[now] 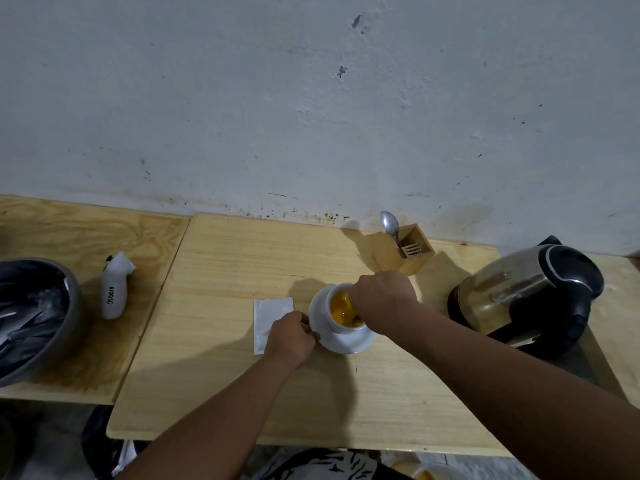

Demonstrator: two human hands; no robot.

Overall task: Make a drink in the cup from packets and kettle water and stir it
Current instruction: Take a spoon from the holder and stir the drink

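A white cup [337, 303] holding yellow-orange liquid stands on a white saucer [349, 342] in the middle of the wooden table [242, 271]. My right hand [382, 299] is closed just over the cup's right rim; whatever it holds is hidden under the hand. My left hand [292, 337] pinches the saucer's left edge. A white packet [268, 315] lies flat on the table, partly under my left hand. The steel and black kettle [530, 296] sits on its base at the right.
A wooden holder [412, 251] with a spoon [389, 223] and a fork stands behind the cup by the wall. A grey bin [65, 327] lined with plastic and a white labelled object [116, 285] sit on the left table.
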